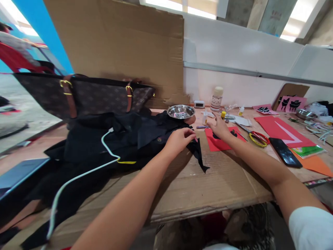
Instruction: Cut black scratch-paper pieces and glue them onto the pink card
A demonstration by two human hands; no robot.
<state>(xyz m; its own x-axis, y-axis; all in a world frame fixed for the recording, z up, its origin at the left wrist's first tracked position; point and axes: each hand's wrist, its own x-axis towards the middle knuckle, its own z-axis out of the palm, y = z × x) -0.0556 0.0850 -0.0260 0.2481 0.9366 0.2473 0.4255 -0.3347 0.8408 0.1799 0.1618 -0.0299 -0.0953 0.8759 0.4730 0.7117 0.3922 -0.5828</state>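
My left hand (180,140) has thumb and fingers pinched together at the edge of a dark cloth scrap (198,155), whose narrow strip hangs onto the cardboard. A tiny pink bit shows by the fingertips. My right hand (220,127) is stretched over a red paper sheet (217,144) with black shapes on it, partly hidden by my hand and wrist. Its fingers are apart, close to a small white glue bottle (205,118); contact with the bottle cannot be made out. Beside my left hand lies a heap of black cloth (130,135).
A steel bowl (180,111) with small bits stands behind my hands. To the right are scissors (258,139), a phone (284,152) and red paper (283,130). A brown handbag (101,97) and a pale cable (78,177) are at left. A person (18,45) sits farther off.
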